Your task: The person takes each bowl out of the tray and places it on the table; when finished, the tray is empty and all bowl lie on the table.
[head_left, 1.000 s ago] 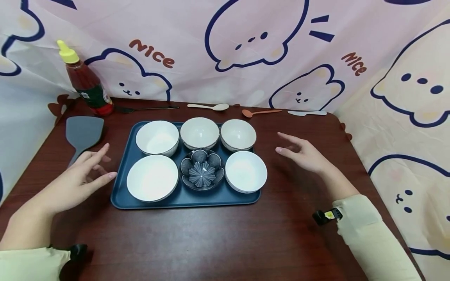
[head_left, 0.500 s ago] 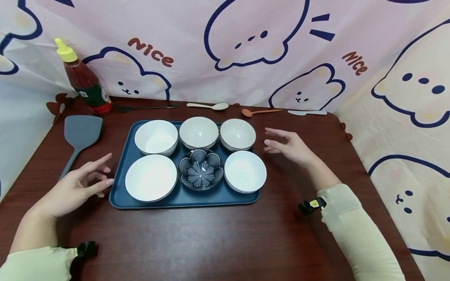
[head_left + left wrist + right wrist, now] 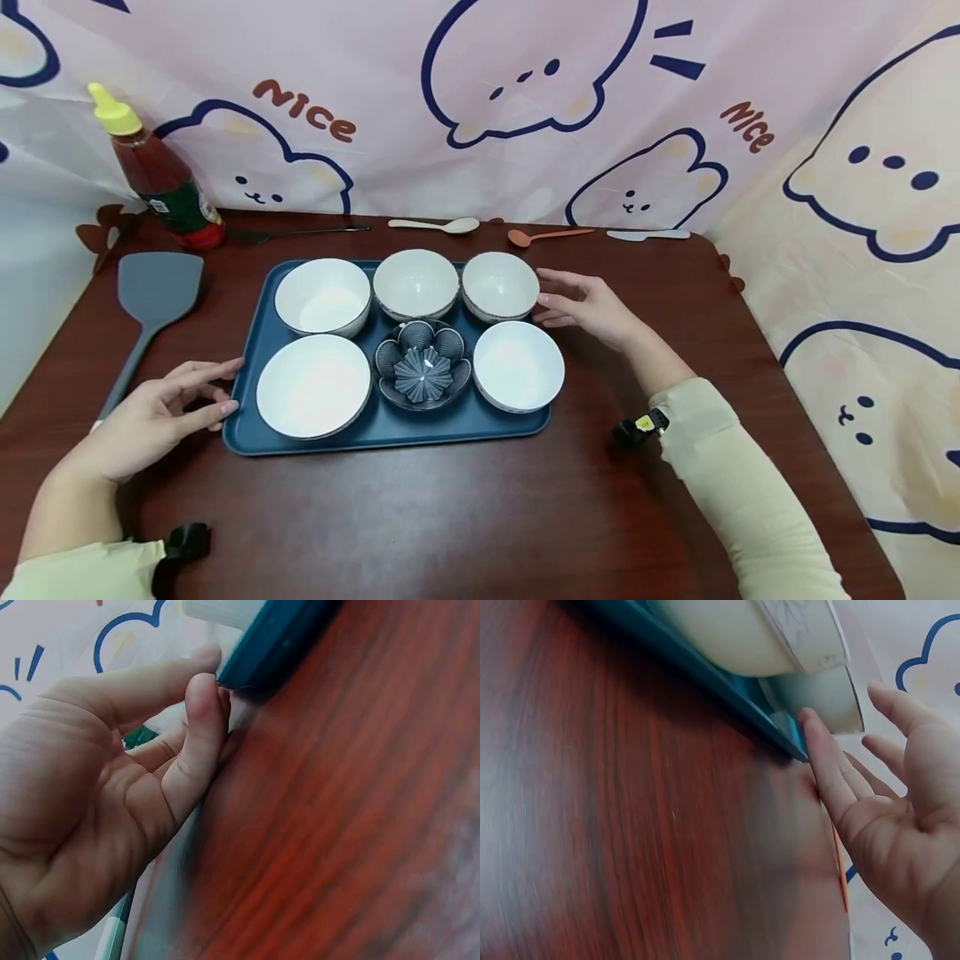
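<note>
A blue rectangular tray (image 3: 420, 427) lies on the table. Its back row has three light bowls: a left one (image 3: 322, 293), a middle one (image 3: 416, 283) and a right one (image 3: 500, 285). In front sit a wide white bowl (image 3: 313, 385), a dark flower-shaped bowl (image 3: 422, 367) and a smaller white bowl (image 3: 518, 367). My left hand (image 3: 153, 421) is at the tray's left edge, thumb and forefinger against the rim. My right hand (image 3: 588, 308) reaches the tray's right end beside the back right bowl, its fingers extended; in the right wrist view one fingertip meets the rim (image 3: 791, 742).
A grey spatula (image 3: 159, 287) and a red sauce bottle (image 3: 167, 187) with a yellow cap stand to the left. Along the back lie a dark fork (image 3: 300, 232), a white spoon (image 3: 450, 225), an orange spoon (image 3: 528, 238) and a white knife (image 3: 648, 235). Printed cloth hangs behind.
My right hand has moved left to the tray's right end. The left hand has come down to the tray's left edge. The head view has shifted slightly; the bowls keep their places on the tray.
</note>
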A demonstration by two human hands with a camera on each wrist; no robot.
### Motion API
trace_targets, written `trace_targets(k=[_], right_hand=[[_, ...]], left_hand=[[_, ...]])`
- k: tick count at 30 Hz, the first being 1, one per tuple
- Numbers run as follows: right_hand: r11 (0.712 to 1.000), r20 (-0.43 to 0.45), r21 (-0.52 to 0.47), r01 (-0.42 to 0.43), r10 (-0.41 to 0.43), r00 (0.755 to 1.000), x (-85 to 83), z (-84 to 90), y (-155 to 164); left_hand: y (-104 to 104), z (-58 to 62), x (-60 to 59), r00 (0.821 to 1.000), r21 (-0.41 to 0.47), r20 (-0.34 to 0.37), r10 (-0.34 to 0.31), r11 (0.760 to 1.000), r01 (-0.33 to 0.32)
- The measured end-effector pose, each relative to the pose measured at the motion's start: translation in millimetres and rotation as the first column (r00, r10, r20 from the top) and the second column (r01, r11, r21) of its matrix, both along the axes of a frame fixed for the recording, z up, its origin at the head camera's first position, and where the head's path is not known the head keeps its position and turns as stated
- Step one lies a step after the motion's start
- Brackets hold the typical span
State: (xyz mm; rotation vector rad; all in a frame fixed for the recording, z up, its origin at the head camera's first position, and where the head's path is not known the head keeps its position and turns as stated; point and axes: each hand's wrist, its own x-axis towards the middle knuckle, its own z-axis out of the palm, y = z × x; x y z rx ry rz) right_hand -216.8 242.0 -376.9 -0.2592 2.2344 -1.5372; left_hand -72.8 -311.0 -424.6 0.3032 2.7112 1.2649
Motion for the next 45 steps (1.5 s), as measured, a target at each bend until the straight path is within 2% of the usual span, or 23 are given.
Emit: trace_targets(k=[7,13,21,34,45], right_hand=[[0.995,0.058,-0.076,0.057,-0.053,0.997,-5.3,-5.5,-11.7],[0.987,0.135,-0.098,0.127,-0.113,0.984,-4.4,-6.7,-18.6],[0.958,0.170,-0.202,0.204,-0.171,0.971,-4.1,-10.3,-21.5],[0.912,0.172,-0.309,0.268,-0.224,0.959,-3.3,-7.1,-10.2],[0.884,0.172,-0.317,0.344,-0.304,0.937,-17.0,4.1,10.4]], left_hand=[[2.0,2.2,0.0,1.000,0.020,0.016,-0.005,1.000,0.005],[2.5,4.3,1.3,1.000,-0.004,0.028,-0.005,1.000,0.006],[4.3,5.9,0.6,1.000,-0.040,0.027,0.005,0.999,-0.004],[3.9,5.5,-1.2,1.000,-0.045,0.026,0.002,0.999,-0.001],[-1.1,4.3,1.7,0.999,-0.037,0.040,0.016,0.999,-0.015]])
